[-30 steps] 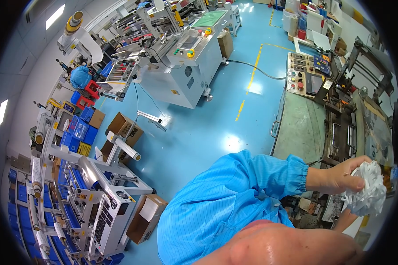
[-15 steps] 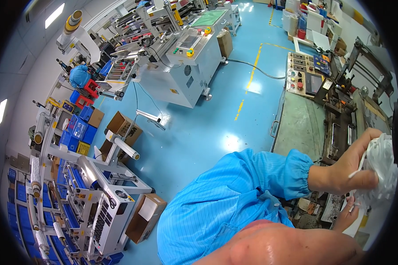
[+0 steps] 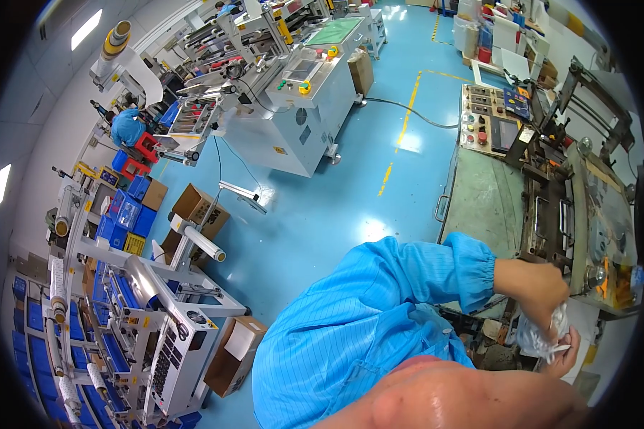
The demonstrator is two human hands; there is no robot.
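Note:
My left hand (image 3: pixel 542 292) reaches from a blue striped sleeve and is closed over the top of a crumpled bundle of whitish, thin plastic-like strips (image 3: pixel 531 334). What the bundle is exactly cannot be made out. Fingers of my right hand (image 3: pixel 564 354) press against its lower right side, with a loose end of white strip between them; the rest of that hand is hidden. Both hands are close together, just in front of the machine's worn metal bed (image 3: pixel 601 229).
Beside my left arm stands a greenish machine top (image 3: pixel 483 204) with a button control panel (image 3: pixel 488 121). A round metal knob (image 3: pixel 594 277) sits close to my hands. Across the blue floor are a white machine (image 3: pixel 286 132), a roller frame (image 3: pixel 186 336) and cardboard boxes (image 3: pixel 236 350).
My left hand has come down and inward with the white bundle, from in front of the machine bed to my right hand. The bundle now looks more compact, and the bed behind is uncovered.

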